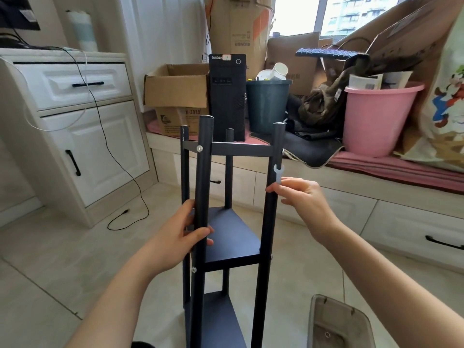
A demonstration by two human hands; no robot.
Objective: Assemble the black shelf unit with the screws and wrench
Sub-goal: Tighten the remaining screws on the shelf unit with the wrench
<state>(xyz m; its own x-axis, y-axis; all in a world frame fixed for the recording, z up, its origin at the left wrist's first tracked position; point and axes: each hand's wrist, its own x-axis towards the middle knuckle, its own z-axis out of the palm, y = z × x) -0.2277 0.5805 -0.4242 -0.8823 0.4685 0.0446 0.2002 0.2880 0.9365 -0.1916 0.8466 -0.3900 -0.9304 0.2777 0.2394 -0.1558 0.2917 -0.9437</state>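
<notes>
1. On the tiled floor in front of the person, the black shelf unit (227,234) stands upright on four round posts, two shelf boards in place.
2. The left hand (179,237) grips the near-left post, fingers wrapped round it.
3. The right hand (301,197) pinches a small silver wrench (278,173) beside the near-right post; its head seems to touch the post.
4. A screw (199,148) sits in the top frame's left corner.
5. A clear plastic tray (339,322) lies lower right.

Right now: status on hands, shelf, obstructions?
Left hand grips front-left post. Right hand pinches small wrench beside front-right post. Shelf unit upright. Nothing blocking.
</notes>
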